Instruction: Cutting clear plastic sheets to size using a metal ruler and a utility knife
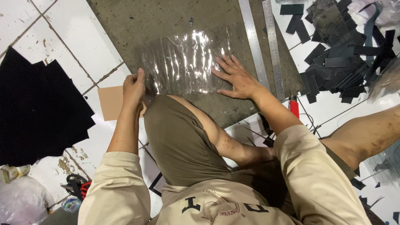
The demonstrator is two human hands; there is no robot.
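Note:
A clear plastic sheet (183,62) lies wrinkled on a grey-brown mat (137,21) on the tiled floor. My right hand (235,77) presses flat on the sheet's right part, fingers spread. At the sheet's left edge my left hand (134,85) pinches the plastic between thumb and fingers. My bent knee in olive shorts (179,141) sits just below the sheet, hiding its lower edge.
Two steel rulers (262,46) lie along the mat's right side. A heap of black cut strips (341,54) fills the upper right. Black sheets (37,108) are stacked at left, a brown cardboard piece (110,102) beside them. Scissors (77,185) lie lower left, a red tool (294,107) near my right forearm.

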